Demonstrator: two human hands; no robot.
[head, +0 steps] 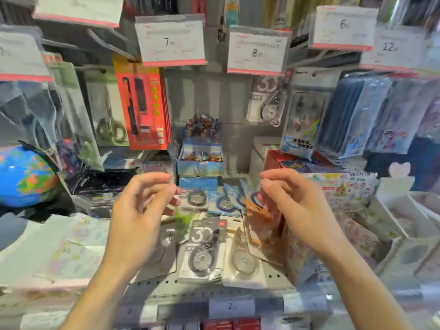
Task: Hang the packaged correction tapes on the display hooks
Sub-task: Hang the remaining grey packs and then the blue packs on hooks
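Both hands hung in the air above the shelf, loosely curled and holding nothing. The left hand (140, 210) had its fingers bent in a relaxed arc, thumb and forefinger apart, with no package between them. The right hand (292, 206) mirrored it, fingers softly curved and the thumb clear of them; whether its fingertips brushed the orange packet (256, 219) behind them could not be told.

Between and below the two hands, packaged correction tapes lay flat on the shelf (214, 285): a grey pack marked 30 (202, 248) just under the gap, a pale pack (242, 256) beside it toward the right hand, and another grey pack (164, 248) partly hidden under the left hand. Beyond the fingertips lay blue-carded tapes (226, 200).

Above the right hand, well apart from it, one hung correction tape pack (267, 101) sat on a display hook under the price card marked 8 (257, 51).
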